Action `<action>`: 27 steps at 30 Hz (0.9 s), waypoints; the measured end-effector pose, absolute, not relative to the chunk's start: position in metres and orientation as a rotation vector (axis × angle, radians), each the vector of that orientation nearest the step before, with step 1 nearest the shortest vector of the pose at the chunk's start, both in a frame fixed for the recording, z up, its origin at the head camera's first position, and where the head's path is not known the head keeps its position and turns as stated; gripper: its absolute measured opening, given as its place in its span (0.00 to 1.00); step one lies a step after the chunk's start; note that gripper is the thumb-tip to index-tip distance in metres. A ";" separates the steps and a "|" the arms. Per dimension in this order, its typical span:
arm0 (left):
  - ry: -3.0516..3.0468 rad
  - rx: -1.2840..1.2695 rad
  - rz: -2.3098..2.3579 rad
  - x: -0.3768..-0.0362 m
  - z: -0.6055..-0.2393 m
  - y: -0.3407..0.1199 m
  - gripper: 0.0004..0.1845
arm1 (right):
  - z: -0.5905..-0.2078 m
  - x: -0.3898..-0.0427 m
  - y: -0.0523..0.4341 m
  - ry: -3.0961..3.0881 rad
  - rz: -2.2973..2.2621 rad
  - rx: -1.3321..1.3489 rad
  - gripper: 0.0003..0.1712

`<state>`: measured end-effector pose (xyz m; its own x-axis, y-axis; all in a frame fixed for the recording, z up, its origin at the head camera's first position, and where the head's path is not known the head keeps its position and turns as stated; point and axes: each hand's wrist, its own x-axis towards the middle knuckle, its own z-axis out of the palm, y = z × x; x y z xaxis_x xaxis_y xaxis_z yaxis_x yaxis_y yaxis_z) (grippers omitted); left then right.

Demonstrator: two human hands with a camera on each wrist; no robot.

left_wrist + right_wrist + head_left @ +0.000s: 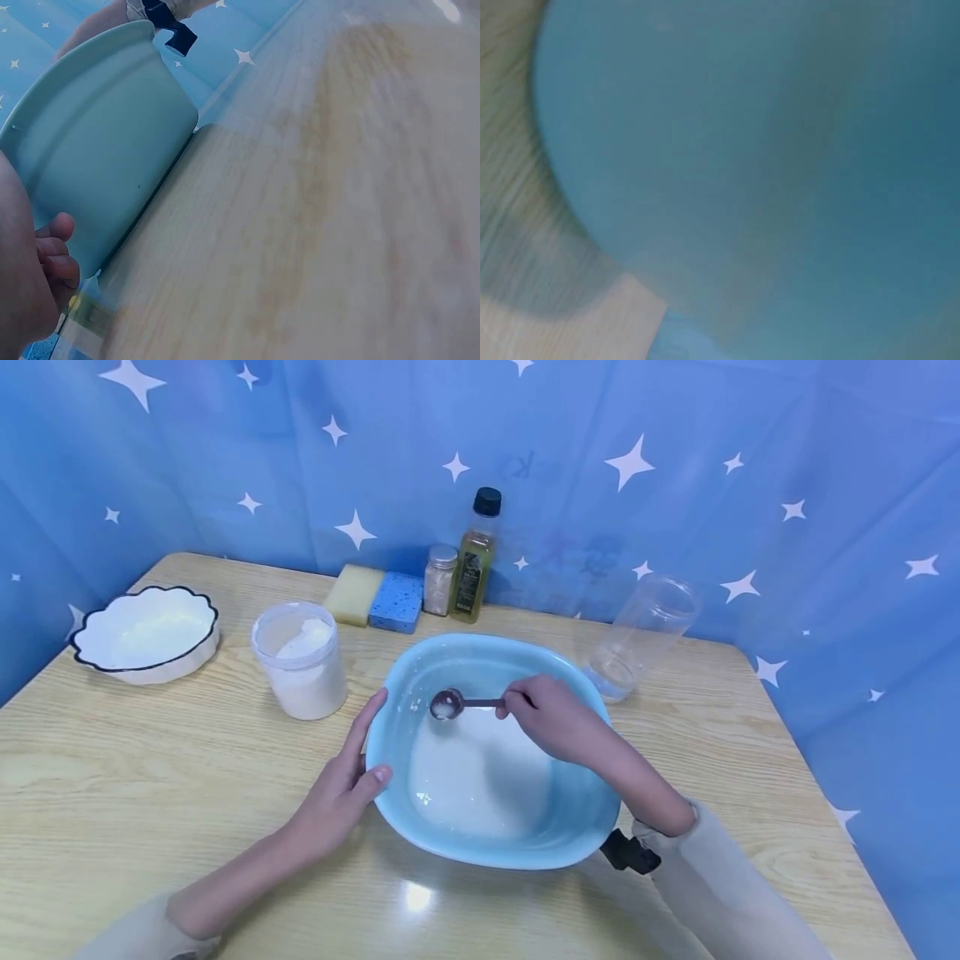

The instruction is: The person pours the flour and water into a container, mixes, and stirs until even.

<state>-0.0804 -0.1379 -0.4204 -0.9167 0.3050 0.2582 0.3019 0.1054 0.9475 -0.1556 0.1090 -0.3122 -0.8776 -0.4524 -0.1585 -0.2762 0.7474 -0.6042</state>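
A light blue plastic basin (487, 857) stands in the middle of the table, with milky white liquid (480, 777) in its bottom. My left hand (337, 793) grips the basin's left rim, thumb on top and the other fingers along the outer wall. In the left wrist view, curled fingers of that hand (30, 277) lie against the basin's side (112, 135). My right hand (553, 717) pinches the handle of a dark brown measuring spoon (447, 704). The spoon's bowl, with some white stuff in it, is over the basin's far left part. Blurred basin wall (705, 165) fills most of the right wrist view.
Left of the basin stands an uncapped clear tub (303, 677) of white powder. Beyond it is a white scalloped dish (161, 672). Sponges (397, 602), a small jar (439, 581) and an oil bottle (472, 568) line the back. A clear container (637, 635) stands behind the basin's right side.
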 end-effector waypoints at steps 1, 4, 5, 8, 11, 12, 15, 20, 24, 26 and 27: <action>2.342 0.641 1.996 -0.081 -0.420 -0.138 0.38 | -0.310 -0.154 0.109 2.659 -0.866 -0.585 0.21; 2.358 0.632 1.992 -0.081 -0.420 -0.138 0.38 | -0.306 -0.152 0.105 2.672 -0.898 -0.626 0.21; 2.361 0.630 1.992 -0.081 -0.420 -0.138 0.38 | -0.307 -0.151 0.104 2.668 -0.901 -0.631 0.21; 2.352 0.627 1.992 -0.081 -0.420 -0.138 0.38 | -0.313 -0.152 0.100 2.654 -0.861 -0.642 0.20; 2.330 0.638 2.007 -0.081 -0.420 -0.137 0.38 | -0.320 -0.154 0.101 2.636 -0.815 -0.628 0.20; 2.324 0.642 2.010 -0.081 -0.421 -0.137 0.38 | -0.321 -0.154 0.103 2.633 -0.802 -0.629 0.20; 2.324 0.649 2.010 -0.082 -0.420 -0.137 0.38 | -0.314 -0.153 0.109 2.628 -0.818 -0.614 0.20; 2.346 0.646 2.005 -0.082 -0.419 -0.138 0.38 | -0.304 -0.151 0.107 2.664 -0.850 -0.659 0.20; 2.329 0.648 2.022 -0.081 -0.420 -0.138 0.38 | -0.314 -0.151 0.100 2.637 -0.785 -0.699 0.19; 2.318 0.651 2.031 -0.081 -0.420 -0.138 0.38 | -0.318 -0.152 0.100 2.618 -0.767 -0.686 0.19; 2.319 0.652 2.030 -0.081 -0.421 -0.138 0.38 | -0.318 -0.152 0.101 2.618 -0.764 -0.674 0.19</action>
